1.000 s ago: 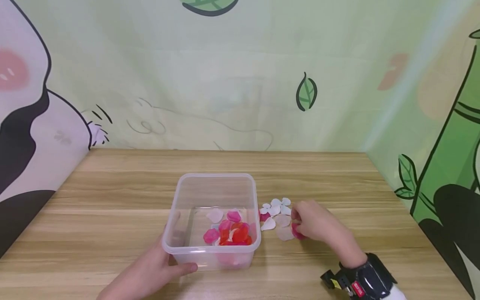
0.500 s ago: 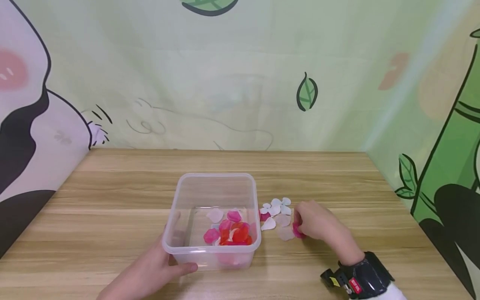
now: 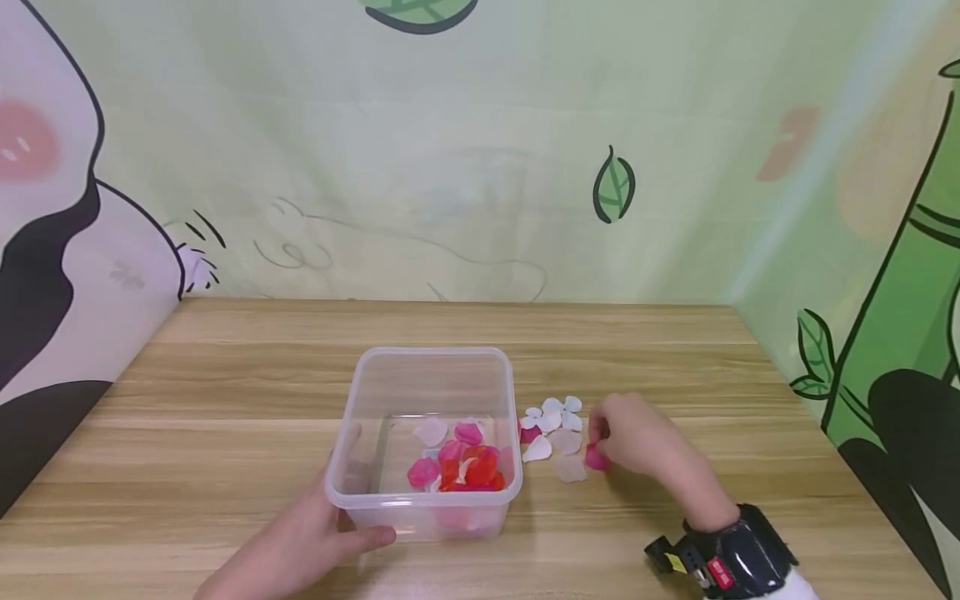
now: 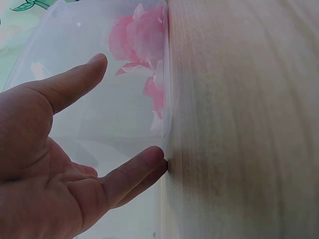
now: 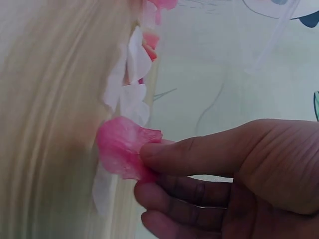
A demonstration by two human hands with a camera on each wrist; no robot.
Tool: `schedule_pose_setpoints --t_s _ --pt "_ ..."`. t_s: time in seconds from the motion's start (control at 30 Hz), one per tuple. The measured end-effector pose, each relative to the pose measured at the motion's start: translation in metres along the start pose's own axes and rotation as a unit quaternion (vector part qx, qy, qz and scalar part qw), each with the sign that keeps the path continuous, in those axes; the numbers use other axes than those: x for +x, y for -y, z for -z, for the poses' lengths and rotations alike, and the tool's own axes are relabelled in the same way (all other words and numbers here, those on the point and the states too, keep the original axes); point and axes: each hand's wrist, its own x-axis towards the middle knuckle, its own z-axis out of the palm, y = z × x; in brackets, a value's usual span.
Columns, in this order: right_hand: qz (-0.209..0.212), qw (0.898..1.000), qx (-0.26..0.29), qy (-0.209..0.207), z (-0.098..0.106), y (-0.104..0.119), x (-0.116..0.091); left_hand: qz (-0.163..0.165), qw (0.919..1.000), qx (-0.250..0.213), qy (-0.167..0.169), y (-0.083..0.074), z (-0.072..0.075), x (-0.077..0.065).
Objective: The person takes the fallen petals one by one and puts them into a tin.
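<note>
A clear plastic box (image 3: 347, 501) without a lid stands on the table, holding several red, pink and pale petals (image 3: 480, 467). My left hand (image 3: 318, 525) rests against its left side and front, thumb and fingers spread and fairly straight, as the left wrist view (image 4: 60, 144) shows. On the right of the box, my right hand (image 3: 637, 433) pinches a bright pink petal (image 5: 122, 147) between thumb and fingertips. White petals (image 3: 555, 415) and pale pink petals (image 3: 570, 468) lie between the box and this hand. A darker pink petal (image 3: 528, 433) sits against the box's right side.
The wood-grain table (image 3: 262, 358) reaches back to a printed cloth backdrop (image 3: 450, 167) with leaves and a panda. A black camera strap (image 3: 738, 550) is worn on the right wrist.
The right hand has shifted slightly to the right with the pink petal at its fingertips. The left hand and the box have stayed in place.
</note>
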Motion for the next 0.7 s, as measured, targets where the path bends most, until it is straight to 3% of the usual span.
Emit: schedule_pose_setpoints --t_s 0.27,0.5,0.7 --pt "0.054 0.996 0.024 -0.061 0.005 0.0 0.0 -0.002 1.0 0.0 -0.003 0.001 -0.001 -0.001" --pt "0.063 0.992 0.04 -0.103 0.01 0.009 -0.001 0.007 1.0 0.003 -0.002 0.0 -0.001 0.0" --pt "0.086 0.981 0.056 -0.167 0.012 0.02 -0.005 -0.006 0.9999 0.004 -0.008 0.001 -0.001 0.0"
